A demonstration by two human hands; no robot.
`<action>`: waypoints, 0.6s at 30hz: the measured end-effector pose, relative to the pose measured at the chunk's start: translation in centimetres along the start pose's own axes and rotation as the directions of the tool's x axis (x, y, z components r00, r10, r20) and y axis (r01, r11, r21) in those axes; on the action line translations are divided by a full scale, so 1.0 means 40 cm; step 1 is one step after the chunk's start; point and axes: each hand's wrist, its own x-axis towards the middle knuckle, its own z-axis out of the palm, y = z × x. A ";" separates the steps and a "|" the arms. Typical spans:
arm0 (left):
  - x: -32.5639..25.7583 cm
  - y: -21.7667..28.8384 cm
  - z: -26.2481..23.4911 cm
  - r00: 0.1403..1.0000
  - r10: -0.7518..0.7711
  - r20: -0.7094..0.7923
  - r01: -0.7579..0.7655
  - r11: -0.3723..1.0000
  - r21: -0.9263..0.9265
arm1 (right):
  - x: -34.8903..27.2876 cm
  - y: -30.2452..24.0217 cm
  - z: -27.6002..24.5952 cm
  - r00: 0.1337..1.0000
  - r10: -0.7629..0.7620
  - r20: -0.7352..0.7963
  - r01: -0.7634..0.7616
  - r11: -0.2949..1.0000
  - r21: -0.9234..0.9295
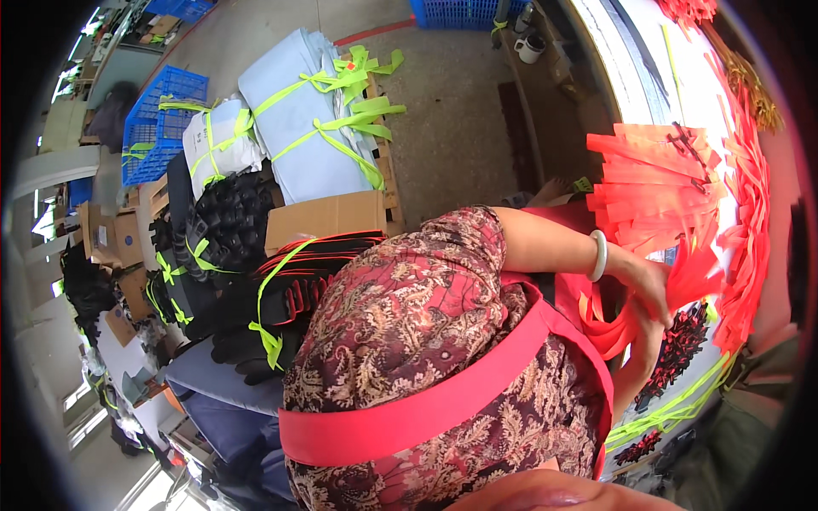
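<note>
My left hand (651,288), with a pale bangle (599,255) on its wrist, is closed around a bunch of bright orange-red fabric strips (692,274). My right hand (645,337) is right against it, fingers curled at more strips that loop down (607,334); its fingertips are partly hidden. Past my left hand, a fanned stack of orange-red strips (643,183) lies on the table's edge. Beside my right hand is a heap of small black-and-red pieces (673,353).
Long orange-red strips (748,213) run along the white table. Neon-yellow cords (673,417) lie at its lower end. Behind me stand tied light-blue bundles (298,119), a cardboard box (324,220), black straps (234,221) and a blue crate (153,128). A mug (529,48) rests on a shelf.
</note>
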 end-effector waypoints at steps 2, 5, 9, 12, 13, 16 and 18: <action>-0.028 0.093 0.015 0.997 -0.069 -0.045 0.070 0.997 0.014 | -0.028 0.005 -0.027 0.999 0.043 -0.022 -0.044 0.996 -0.080; -0.001 0.091 -0.012 0.948 -0.152 -0.279 0.051 0.940 -0.338 | -0.026 0.003 0.032 0.983 -0.077 0.166 0.052 0.988 0.147; -0.063 0.163 -0.124 0.882 -0.168 -0.440 -0.072 0.875 -0.479 | -0.016 0.157 0.153 0.999 -0.008 0.033 0.009 1.000 -0.014; -0.114 0.219 -0.203 0.918 -0.126 -0.377 -0.081 0.869 -0.488 | -0.019 0.363 0.190 0.986 -0.138 -0.094 0.105 0.950 -0.294; -0.128 0.270 -0.207 0.938 -0.113 -0.327 -0.054 0.886 -0.461 | -0.031 0.375 0.173 0.999 -0.021 -0.026 0.013 0.955 -0.296; -0.147 0.284 -0.200 0.968 -0.098 -0.230 0.002 0.923 -0.385 | -0.079 0.269 0.114 0.996 -0.047 0.076 0.084 0.794 -0.602; -0.162 0.268 -0.174 0.991 -0.077 -0.113 0.058 0.986 -0.157 | -0.097 0.164 0.057 0.988 -0.008 0.155 0.073 0.905 -0.420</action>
